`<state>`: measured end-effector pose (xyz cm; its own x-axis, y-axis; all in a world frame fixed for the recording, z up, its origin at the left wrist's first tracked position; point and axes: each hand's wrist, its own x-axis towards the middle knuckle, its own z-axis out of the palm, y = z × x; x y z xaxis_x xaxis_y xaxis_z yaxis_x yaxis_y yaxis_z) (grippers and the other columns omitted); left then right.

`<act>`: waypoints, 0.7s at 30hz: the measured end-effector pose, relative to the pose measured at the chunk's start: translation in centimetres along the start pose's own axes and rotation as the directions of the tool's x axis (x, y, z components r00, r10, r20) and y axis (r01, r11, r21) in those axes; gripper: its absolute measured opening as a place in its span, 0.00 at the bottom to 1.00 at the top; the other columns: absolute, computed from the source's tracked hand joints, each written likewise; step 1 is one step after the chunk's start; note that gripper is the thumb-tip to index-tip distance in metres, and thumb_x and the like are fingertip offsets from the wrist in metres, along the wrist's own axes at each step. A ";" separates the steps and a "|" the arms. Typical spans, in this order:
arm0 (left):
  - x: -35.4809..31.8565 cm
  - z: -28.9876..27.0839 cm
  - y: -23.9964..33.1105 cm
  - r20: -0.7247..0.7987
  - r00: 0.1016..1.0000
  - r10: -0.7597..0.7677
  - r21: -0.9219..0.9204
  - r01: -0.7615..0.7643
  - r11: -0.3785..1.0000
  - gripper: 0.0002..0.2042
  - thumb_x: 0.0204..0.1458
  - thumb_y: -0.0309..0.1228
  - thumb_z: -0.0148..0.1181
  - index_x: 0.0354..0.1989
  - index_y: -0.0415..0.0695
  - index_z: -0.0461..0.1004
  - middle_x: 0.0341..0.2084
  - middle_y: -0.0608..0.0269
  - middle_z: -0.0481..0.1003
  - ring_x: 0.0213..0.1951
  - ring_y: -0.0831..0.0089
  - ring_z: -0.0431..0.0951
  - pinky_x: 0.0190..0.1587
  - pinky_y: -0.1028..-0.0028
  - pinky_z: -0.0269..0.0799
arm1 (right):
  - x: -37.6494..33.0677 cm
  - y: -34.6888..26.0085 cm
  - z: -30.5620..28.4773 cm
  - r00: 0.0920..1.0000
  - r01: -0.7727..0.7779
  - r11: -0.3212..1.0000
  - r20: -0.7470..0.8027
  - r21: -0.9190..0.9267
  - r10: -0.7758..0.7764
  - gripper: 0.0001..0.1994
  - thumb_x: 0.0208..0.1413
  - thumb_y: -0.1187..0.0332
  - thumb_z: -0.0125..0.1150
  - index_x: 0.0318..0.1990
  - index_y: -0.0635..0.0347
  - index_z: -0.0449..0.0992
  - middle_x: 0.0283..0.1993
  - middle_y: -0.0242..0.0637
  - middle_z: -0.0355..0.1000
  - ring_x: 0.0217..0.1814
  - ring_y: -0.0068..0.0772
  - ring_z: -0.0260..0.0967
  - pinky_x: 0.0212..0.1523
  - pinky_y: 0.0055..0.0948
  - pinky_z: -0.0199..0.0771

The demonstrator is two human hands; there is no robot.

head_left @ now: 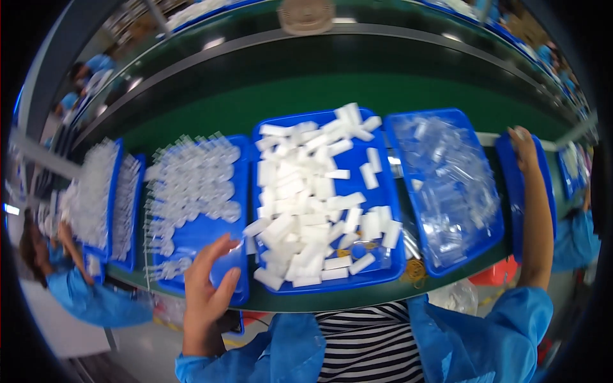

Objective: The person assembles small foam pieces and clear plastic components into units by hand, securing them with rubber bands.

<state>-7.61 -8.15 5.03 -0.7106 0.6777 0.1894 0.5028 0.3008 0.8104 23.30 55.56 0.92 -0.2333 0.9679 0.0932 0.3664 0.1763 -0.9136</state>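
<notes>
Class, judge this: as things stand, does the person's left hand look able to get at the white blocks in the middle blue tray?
Probably yes. The left hand rests open at the neighbouring tray's near corner, and the white blocks lie uncovered just to its right, nothing between.

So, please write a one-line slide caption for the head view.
Left hand on blue plastic tray of clear parts; right hand reaches the far-right blue tray.

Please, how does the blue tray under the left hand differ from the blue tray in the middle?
The left tray holds small clear, see-through pieces, while the middle tray holds opaque white blocks. The left tray's near part is bare blue; the middle tray is heaped nearly all over. The left hand rests on the left tray's near edge; no hand touches the middle tray. Both are blue, shallow and rectangular.
</notes>
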 end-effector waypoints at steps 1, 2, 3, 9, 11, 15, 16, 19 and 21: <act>0.4 -0.7 -0.1 -0.008 0.999 0.050 0.095 -0.049 0.994 0.21 0.40 0.23 0.58 0.47 0.38 0.69 0.38 0.51 0.74 0.41 0.60 0.74 0.44 0.70 0.67 | 0.5 0.3 -0.5 1.000 -0.005 0.997 0.012 -0.071 0.006 0.18 0.46 0.62 0.65 0.44 0.54 0.68 0.31 0.27 0.66 0.29 0.18 0.61 0.27 0.20 0.62; 0.8 -1.1 -0.5 -0.030 0.999 0.033 0.106 -0.030 0.994 0.21 0.40 0.23 0.58 0.47 0.38 0.69 0.38 0.51 0.74 0.41 0.60 0.74 0.44 0.70 0.67 | 0.5 0.5 -0.6 0.999 0.013 0.999 0.037 -0.052 -0.011 0.19 0.46 0.62 0.65 0.45 0.54 0.67 0.30 0.26 0.65 0.28 0.17 0.60 0.26 0.20 0.61; 1.1 -1.6 -0.9 -0.023 0.996 0.091 0.237 -0.082 0.968 0.18 0.39 0.22 0.59 0.43 0.39 0.71 0.36 0.52 0.74 0.39 0.59 0.74 0.42 0.70 0.68 | 0.5 0.4 -0.5 0.998 0.022 0.999 0.059 -0.047 -0.019 0.19 0.46 0.62 0.65 0.45 0.54 0.67 0.30 0.26 0.65 0.28 0.17 0.60 0.26 0.20 0.61; 3.3 -2.6 -4.1 0.004 0.980 0.198 0.528 -0.170 0.832 0.08 0.39 0.21 0.60 0.31 0.40 0.72 0.28 0.55 0.73 0.32 0.57 0.73 0.35 0.66 0.69 | -1.8 -2.0 0.0 0.982 -0.012 0.968 -0.185 -0.251 -0.035 0.37 0.44 0.57 0.66 0.60 0.56 0.54 0.58 0.47 0.56 0.58 0.38 0.56 0.53 0.31 0.60; 4.2 -2.6 -3.9 0.120 0.959 0.255 0.568 -0.277 0.775 0.09 0.37 0.21 0.60 0.30 0.40 0.72 0.29 0.56 0.73 0.33 0.58 0.73 0.36 0.66 0.69 | -2.8 -2.8 -0.8 0.855 0.287 0.922 -0.364 -0.260 -0.368 0.39 0.44 0.57 0.66 0.62 0.54 0.51 0.64 0.52 0.45 0.67 0.44 0.43 0.61 0.35 0.49; 5.8 -1.8 -5.6 0.182 0.945 0.271 0.651 -0.323 0.688 0.13 0.33 0.21 0.61 0.31 0.41 0.70 0.34 0.55 0.70 0.37 0.57 0.71 0.38 0.65 0.69 | -13.6 -11.1 7.7 0.884 0.459 0.881 -0.043 -0.115 -0.466 0.28 0.50 0.65 0.59 0.59 0.54 0.58 0.60 0.36 0.55 0.58 0.34 0.55 0.53 0.30 0.58; 6.0 -1.8 -6.7 0.188 0.957 0.222 0.692 -0.289 0.662 0.16 0.33 0.20 0.60 0.35 0.41 0.69 0.37 0.54 0.69 0.38 0.55 0.70 0.39 0.64 0.69 | -16.1 -12.5 10.1 0.861 0.508 0.857 0.082 -0.082 -0.502 0.27 0.48 0.70 0.59 0.58 0.53 0.59 0.57 0.34 0.58 0.55 0.31 0.58 0.50 0.27 0.60; 6.2 -1.9 -9.3 0.110 0.982 0.152 0.727 -0.184 0.662 0.18 0.34 0.19 0.59 0.38 0.41 0.67 0.37 0.53 0.68 0.39 0.54 0.70 0.38 0.63 0.68 | -20.9 -15.5 14.6 0.559 0.783 0.607 0.578 -0.132 -0.595 0.16 0.44 0.73 0.59 0.44 0.55 0.71 0.37 0.34 0.72 0.36 0.26 0.70 0.35 0.27 0.68; 6.4 -1.7 -8.8 0.114 0.977 0.180 0.728 -0.206 0.654 0.18 0.36 0.19 0.58 0.40 0.41 0.66 0.35 0.52 0.68 0.39 0.52 0.70 0.38 0.62 0.68 | -22.7 -15.1 17.4 0.457 0.746 0.666 0.727 0.002 -0.513 0.14 0.44 0.74 0.59 0.41 0.58 0.72 0.30 0.36 0.73 0.28 0.27 0.71 0.30 0.27 0.70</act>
<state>-17.42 -7.58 0.06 -0.5472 0.7930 0.2679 0.8335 0.5456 0.0874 7.42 27.78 5.77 -0.9491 0.2215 0.2238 0.0683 0.8387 -0.5403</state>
